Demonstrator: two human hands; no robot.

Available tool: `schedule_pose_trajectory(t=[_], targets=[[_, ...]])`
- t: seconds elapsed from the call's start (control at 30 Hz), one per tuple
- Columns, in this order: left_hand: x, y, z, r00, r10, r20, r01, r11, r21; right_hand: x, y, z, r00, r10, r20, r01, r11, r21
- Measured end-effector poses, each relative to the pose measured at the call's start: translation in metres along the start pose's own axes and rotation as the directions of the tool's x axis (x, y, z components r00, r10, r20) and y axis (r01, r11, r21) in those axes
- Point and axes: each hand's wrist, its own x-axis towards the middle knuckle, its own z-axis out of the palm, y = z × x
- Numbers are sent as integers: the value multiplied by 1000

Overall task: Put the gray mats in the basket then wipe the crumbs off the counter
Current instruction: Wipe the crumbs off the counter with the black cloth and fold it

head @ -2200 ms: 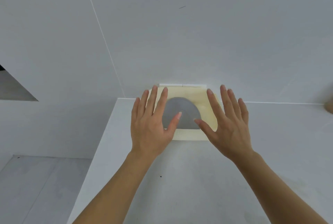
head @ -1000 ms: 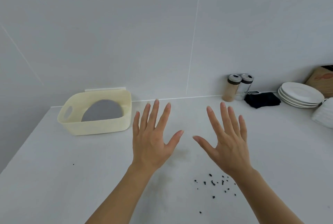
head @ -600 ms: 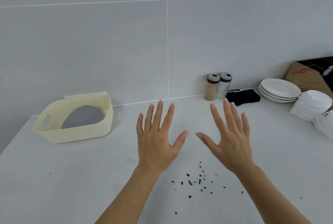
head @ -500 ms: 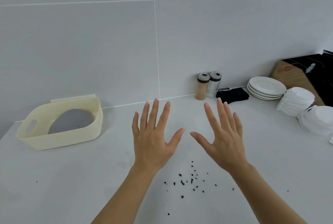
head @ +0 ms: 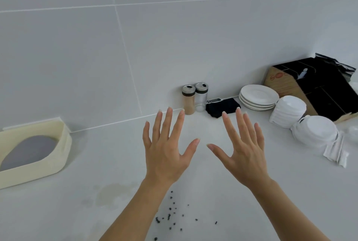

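A cream plastic basket (head: 48, 169) stands at the far left of the white counter (head: 100, 153), with a round gray mat (head: 29, 149) lying inside it. Dark crumbs (head: 172, 215) lie scattered on the counter below my wrists. My left hand (head: 166, 151) and my right hand (head: 242, 151) hover side by side above the counter, palms down, fingers straight and spread, holding nothing. A black cloth (head: 222, 108) lies at the back by the wall, just beyond my right fingertips.
Two shaker jars (head: 194, 97) stand against the tiled wall beside the cloth. To the right are stacked white plates (head: 258, 96), piles of white bowls (head: 289, 114), a folded white cloth (head: 336, 150) and a brown and black box (head: 313, 85). A faint stain (head: 114, 194) marks the counter.
My view has swung right from the basket toward the dishes. Both hands keep the same spread pose in front of me, and the crumbs and black cloth have come into view.
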Motion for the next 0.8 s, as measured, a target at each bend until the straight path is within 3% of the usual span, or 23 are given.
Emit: schedule_pose_trajectory(t=[0.4,0.63,0.8], targets=[[55,118,94,989,-149,12,148,987,60,61,146,15,983,-170,75,166,985,53],[66,129,111,985,-171,30,167,981,102,84,182,29,977,-199,79,194,979,57],[69,118,123,973,-227,35,222,970,101,103,199,60,947,-251,202,241,968,70]])
